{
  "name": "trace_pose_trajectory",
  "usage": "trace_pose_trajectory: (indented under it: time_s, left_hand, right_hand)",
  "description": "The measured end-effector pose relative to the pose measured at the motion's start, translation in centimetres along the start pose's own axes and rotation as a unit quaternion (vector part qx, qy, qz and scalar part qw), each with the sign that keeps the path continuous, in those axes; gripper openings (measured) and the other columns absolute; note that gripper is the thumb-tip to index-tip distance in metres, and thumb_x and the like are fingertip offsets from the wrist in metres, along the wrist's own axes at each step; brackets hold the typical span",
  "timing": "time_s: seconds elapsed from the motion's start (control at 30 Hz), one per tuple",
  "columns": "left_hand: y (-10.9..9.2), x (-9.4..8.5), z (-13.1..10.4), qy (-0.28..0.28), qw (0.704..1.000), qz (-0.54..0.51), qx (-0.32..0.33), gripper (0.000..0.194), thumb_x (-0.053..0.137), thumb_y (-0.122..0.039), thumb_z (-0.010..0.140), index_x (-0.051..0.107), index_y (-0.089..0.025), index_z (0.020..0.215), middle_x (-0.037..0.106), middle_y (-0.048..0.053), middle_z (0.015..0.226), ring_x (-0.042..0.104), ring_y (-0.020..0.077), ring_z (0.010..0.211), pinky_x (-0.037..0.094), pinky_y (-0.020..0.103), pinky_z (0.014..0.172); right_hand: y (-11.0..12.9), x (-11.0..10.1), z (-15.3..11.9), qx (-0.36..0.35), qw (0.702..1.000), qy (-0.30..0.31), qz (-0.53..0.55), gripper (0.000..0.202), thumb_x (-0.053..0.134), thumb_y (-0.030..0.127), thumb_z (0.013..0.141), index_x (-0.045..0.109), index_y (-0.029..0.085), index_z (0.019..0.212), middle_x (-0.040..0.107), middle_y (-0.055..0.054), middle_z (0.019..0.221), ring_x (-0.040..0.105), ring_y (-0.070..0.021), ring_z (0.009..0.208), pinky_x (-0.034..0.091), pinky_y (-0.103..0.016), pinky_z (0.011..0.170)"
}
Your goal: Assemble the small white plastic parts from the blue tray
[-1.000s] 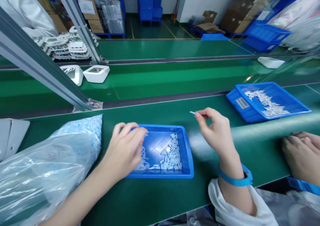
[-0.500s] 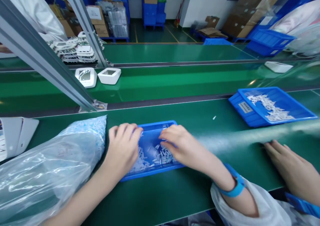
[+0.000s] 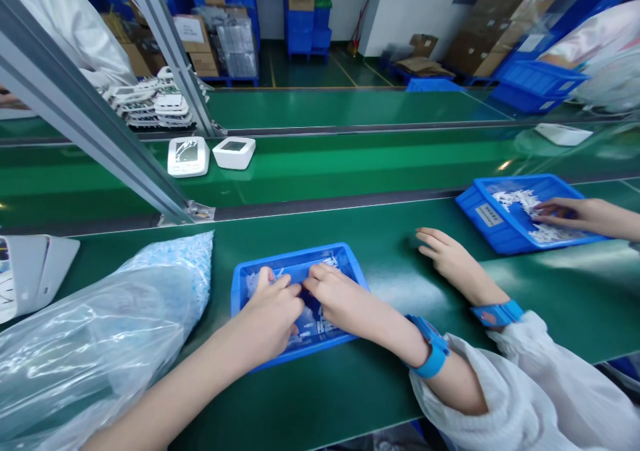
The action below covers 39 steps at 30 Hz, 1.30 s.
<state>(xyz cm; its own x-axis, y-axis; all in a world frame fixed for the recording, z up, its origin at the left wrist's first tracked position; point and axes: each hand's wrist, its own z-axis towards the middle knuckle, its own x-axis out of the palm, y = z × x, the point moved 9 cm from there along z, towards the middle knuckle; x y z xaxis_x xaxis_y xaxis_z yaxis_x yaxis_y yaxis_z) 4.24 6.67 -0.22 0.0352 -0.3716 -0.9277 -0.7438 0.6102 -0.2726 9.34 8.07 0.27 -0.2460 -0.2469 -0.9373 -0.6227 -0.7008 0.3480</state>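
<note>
A blue bin (image 3: pixel 300 354) with small white pieces (image 3: pixel 327 324) in it stands on the green table in front of me. Over its middle, my left hand (image 3: pixel 274 314) has its fingers curled and pressed together. Close beside it on the right is my right hand (image 3: pixel 340 299), fingertips pinched and pointing down into the bin, a blue band round the wrist. The fingertips of both hands nearly meet, and whatever they hold is hidden by the fingers.
A clear bag of pale blue bits (image 3: pixel 170 271) lies left of the bin. At the right, another person's hand (image 3: pixel 453 261) is over the table and the other reaches into a second blue bin (image 3: pixel 493 228). White devices (image 3: pixel 189 156) sit on the belt behind a metal post (image 3: pixel 100 111).
My left hand has moved right and down over the bin, and my right hand slightly left. The other person's hand now reaches into the far bin. The devices on the belt have shifted right.
</note>
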Motion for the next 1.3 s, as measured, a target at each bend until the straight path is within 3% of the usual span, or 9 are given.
trace_pose_trajectory:
  time_s: [0.13,0.23,0.3,0.37,0.47,0.57,0.67,0.87,1.3]
  left_hand:
    - [-0.3,0.3,-0.2,-0.004,0.999,0.000,0.033,0.017,0.050,-0.005,0.075,0.061,-0.014,0.067,0.063,0.009,0.086,0.053,0.0276,0.094,0.031,0.051,0.085]
    - [-0.2,0.1,-0.2,-0.028,0.999,-0.012,0.040,0.021,0.045,0.000,0.074,0.058,-0.015,0.069,0.062,0.008,0.082,0.054,0.0260,0.090,0.034,0.047,0.083]
    - [0.0,-0.9,-0.2,-0.070,0.996,-0.054,0.024,0.022,0.041,0.001,0.076,0.056,-0.015,0.074,0.062,0.008,0.082,0.055,0.0238,0.086,0.036,0.044,0.081]
    - [0.5,-2.2,-0.1,-0.132,0.979,-0.152,-0.008,0.021,0.038,-0.002,0.082,0.052,-0.016,0.080,0.062,0.006,0.081,0.055,0.0205,0.080,0.038,0.038,0.076]
    - [1.6,-3.1,0.3,-0.216,0.895,-0.384,-0.069,0.014,0.040,-0.013,0.090,0.047,-0.019,0.079,0.061,0.000,0.070,0.055,0.0151,0.066,0.041,0.029,0.065]
    - [2.3,-2.6,0.7,-0.271,0.791,-0.539,-0.099,0.006,0.048,-0.022,0.089,0.051,-0.019,0.085,0.062,-0.002,0.066,0.055,0.0127,0.059,0.042,0.024,0.058]
    - [2.1,-2.0,0.9,-0.269,0.779,-0.557,-0.100,0.010,0.052,-0.025,0.088,0.057,-0.017,0.084,0.064,0.000,0.068,0.057,0.0131,0.061,0.044,0.025,0.060]
    - [2.1,-2.0,0.2,-0.251,0.845,-0.462,-0.099,0.014,0.049,-0.020,0.087,0.057,-0.019,0.076,0.063,0.000,0.072,0.060,0.0161,0.072,0.045,0.028,0.068]
    - [1.6,-3.2,-0.4,-0.285,0.867,-0.403,-0.067,0.017,0.044,-0.007,0.081,0.052,-0.020,0.072,0.060,-0.003,0.064,0.060,0.0131,0.061,0.043,0.023,0.060]
  right_hand:
    - [-0.5,-0.7,0.3,0.018,0.999,-0.037,0.027,0.027,0.040,-0.006,0.082,0.060,0.012,0.086,0.057,-0.010,0.090,0.052,-0.0211,0.087,0.047,-0.035,0.081]
    - [-1.3,-1.9,0.4,0.055,0.988,-0.107,0.092,0.018,0.045,0.008,0.092,0.061,0.014,0.085,0.059,-0.008,0.085,0.055,-0.0200,0.081,0.048,-0.035,0.077]
    - [-2.1,-3.1,0.0,0.088,0.963,-0.179,0.179,0.015,0.050,0.015,0.092,0.063,0.016,0.084,0.062,-0.006,0.081,0.058,-0.0186,0.078,0.048,-0.033,0.074]
    - [-3.2,-4.0,-0.9,0.118,0.912,-0.254,0.301,0.010,0.056,0.017,0.090,0.064,0.018,0.084,0.065,-0.005,0.082,0.061,-0.0174,0.077,0.050,-0.032,0.072]
    - [-4.5,-4.0,-2.0,0.145,0.810,-0.307,0.479,0.008,0.063,0.024,0.085,0.065,0.019,0.091,0.068,-0.004,0.085,0.064,-0.0166,0.074,0.052,-0.031,0.069]
    - [-4.5,-3.9,-2.4,0.126,0.769,-0.308,0.546,0.012,0.066,0.032,0.084,0.063,0.020,0.085,0.063,-0.002,0.077,0.060,-0.0143,0.067,0.050,-0.028,0.063]
    - [-3.9,-4.0,-2.5,0.086,0.780,-0.297,0.543,0.018,0.060,0.035,0.089,0.057,0.021,0.078,0.057,0.000,0.077,0.055,-0.0133,0.070,0.047,-0.027,0.064]
    - [-2.5,-3.3,-2.3,0.071,0.844,-0.222,0.483,0.020,0.048,0.029,0.096,0.049,0.020,0.078,0.051,0.000,0.076,0.048,-0.0138,0.071,0.040,-0.029,0.066]
    - [-2.0,-3.3,-2.3,0.079,0.875,-0.200,0.434,0.020,0.045,0.024,0.094,0.047,0.020,0.075,0.052,-0.001,0.073,0.049,-0.0149,0.068,0.039,-0.029,0.062]
